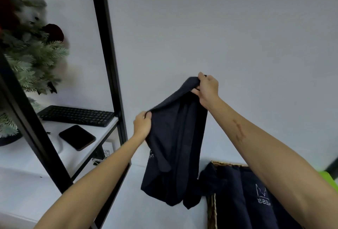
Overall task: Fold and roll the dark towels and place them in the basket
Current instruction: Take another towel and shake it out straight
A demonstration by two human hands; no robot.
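A dark navy towel (175,148) hangs in the air before a white wall, bunched and sagging between my hands. My left hand (141,123) pinches its lower left edge. Higher and to the right, my right hand (207,88) grips a bunched top corner. Below at the right stands a woven basket (212,208), with more dark towels (243,201) lying in it and draped over its rim; one shows a pale logo. The hanging towel's bottom end dangles just left of the basket.
A black metal shelf frame (108,49) stands at the left. Its white shelf (54,146) carries a black keyboard (75,115), a dark phone-like slab (77,137) and an artificial fir tree (23,45). A white surface (150,214) lies below the towel.
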